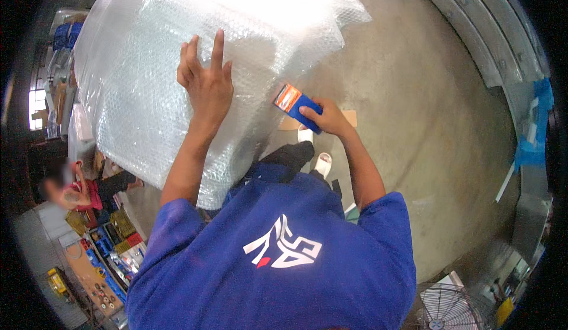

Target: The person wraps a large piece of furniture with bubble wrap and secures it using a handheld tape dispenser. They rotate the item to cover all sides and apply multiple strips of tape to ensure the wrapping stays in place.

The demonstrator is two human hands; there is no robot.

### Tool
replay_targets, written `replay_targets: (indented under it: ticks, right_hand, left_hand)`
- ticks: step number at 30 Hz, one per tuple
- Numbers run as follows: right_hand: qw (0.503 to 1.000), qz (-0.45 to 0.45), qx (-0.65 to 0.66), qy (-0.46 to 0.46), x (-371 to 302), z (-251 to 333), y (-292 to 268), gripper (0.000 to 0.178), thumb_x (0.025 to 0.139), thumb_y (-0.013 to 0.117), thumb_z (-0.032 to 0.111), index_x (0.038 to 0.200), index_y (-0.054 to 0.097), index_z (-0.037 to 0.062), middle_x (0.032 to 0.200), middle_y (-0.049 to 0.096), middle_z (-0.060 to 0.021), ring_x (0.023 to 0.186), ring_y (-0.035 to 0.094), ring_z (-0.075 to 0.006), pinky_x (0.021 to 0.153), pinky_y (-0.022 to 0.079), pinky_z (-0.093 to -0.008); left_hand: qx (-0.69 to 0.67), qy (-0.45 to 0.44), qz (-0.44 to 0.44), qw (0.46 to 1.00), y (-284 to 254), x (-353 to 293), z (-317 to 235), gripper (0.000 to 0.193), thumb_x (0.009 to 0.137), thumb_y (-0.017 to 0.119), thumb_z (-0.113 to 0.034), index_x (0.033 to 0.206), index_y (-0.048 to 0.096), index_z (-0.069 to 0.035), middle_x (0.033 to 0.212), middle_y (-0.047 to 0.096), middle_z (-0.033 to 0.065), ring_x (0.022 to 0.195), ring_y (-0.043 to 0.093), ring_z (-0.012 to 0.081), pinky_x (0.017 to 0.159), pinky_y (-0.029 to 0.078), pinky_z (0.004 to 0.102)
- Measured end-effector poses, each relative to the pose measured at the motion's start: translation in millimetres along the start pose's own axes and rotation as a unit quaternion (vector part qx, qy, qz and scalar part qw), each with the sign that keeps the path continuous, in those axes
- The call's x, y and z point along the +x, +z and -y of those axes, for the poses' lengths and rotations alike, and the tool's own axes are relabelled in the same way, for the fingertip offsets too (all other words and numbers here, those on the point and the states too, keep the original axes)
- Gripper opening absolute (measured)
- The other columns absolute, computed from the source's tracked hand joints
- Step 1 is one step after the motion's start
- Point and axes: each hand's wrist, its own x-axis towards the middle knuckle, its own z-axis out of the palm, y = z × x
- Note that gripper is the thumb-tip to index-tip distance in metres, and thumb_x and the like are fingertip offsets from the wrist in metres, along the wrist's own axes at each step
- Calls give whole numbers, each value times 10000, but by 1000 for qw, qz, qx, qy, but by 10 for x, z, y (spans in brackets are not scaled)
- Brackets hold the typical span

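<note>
Fingers of the right hand (332, 118) hold a blue and orange tool (296, 106) by the right edge of the bubble wrap (142, 75). The left hand (210, 92) is spread over it; touching, I can't tell. If the grip slips, the tool could fall.

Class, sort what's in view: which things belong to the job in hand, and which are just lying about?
Seemingly part of the job:
- Bubble wrap, nearest the left hand
- Blue-and-orange object, in the right hand

Apparently just lying about:
- Caged fan
- Yellow object
- Blue sheeting
</note>
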Motion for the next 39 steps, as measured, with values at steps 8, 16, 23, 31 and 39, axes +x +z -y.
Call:
replay_targets:
  ticks: [8, 16, 23, 31, 39]
  right_hand:
    - [982, 31, -74, 173, -145, -330, -105, 649, 894, 690, 628, 910, 733, -19, 708, 686, -144, 670, 664, -205, 647, 533, -382]
    - [849, 72, -513, 106, -164, -245, -286, 647, 818, 719, 597, 873, 755, -46, 962, 731, -289, 891, 738, -404, 748, 577, -477]
    - [980, -55, -70, 179, -708, 789, -1220, 552, 917, 726, 495, 949, 720, -56, 751, 682, -78, 711, 649, -158, 648, 528, -352]
    - [904, -44, -293, -309, 749, 3414, -326, 444, 863, 778, 348, 1050, 630, -26, 915, 685, -195, 807, 680, -292, 738, 531, -389]
    - [740, 64, -419, -522, 2775, 4720, 1893, 468, 903, 740, 445, 1037, 626, 12, 984, 701, -213, 951, 683, -399, 877, 522, -485]
  left_hand:
    - [171, 476, 318, 802, 195, -452, -811, 629, 1009, 450, -322, 1529, 416, 29, 1646, 325, 198, 1556, 226, 349, 1280, 62, 542]
    - [356, 594, 348, 632, 308, -485, -853, 603, 1055, 378, -328, 1531, 403, 41, 1655, 304, 196, 1551, 225, 337, 1282, 69, 491]
    - [164, 521, 524, 654, 840, -693, -1098, 657, 893, 605, -395, 1422, 545, -11, 1551, 430, 237, 1441, 383, 391, 1232, 225, 530]
    - [-284, 229, 201, 909, 8, -703, -647, 615, 835, 692, -296, 1347, 583, 26, 1487, 483, 272, 1429, 408, 437, 1228, 239, 590]
    - [40, -161, 34, 986, -826, 215, 1235, 840, 958, 620, -482, 1542, 351, 59, 1629, 279, 294, 1528, 221, 473, 1243, 146, 606]
